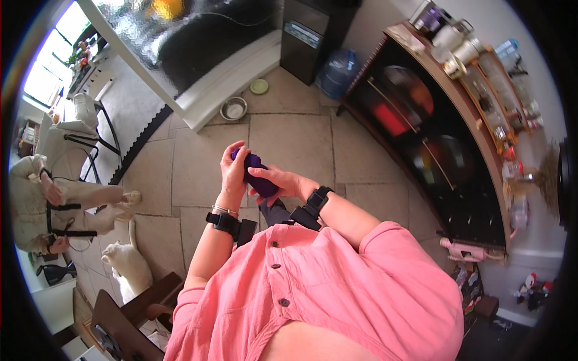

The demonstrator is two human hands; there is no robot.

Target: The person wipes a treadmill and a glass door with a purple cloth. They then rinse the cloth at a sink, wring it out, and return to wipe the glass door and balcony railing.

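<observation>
A bundle of dark purple fabric (262, 179) is held in front of my body, above the stone-tiled floor. My left hand (234, 169) grips its upper left end, fingers curled over the top. Across its lower right side lies my right hand (282, 179), the thumb on top and fingers partly hidden beneath. The bundle looks rolled or folded; what it is exactly I cannot tell. Both wrists wear black straps with small box-shaped devices.
A cream-coloured cat (128, 266) is on the floor at left, near a seated person (67, 203). Ahead are a metal bowl (233, 108), a green dish (259, 86) and a blue water jug (337, 74). A dark cabinet (420, 131) stands at right, a wooden chair (122, 320) at lower left.
</observation>
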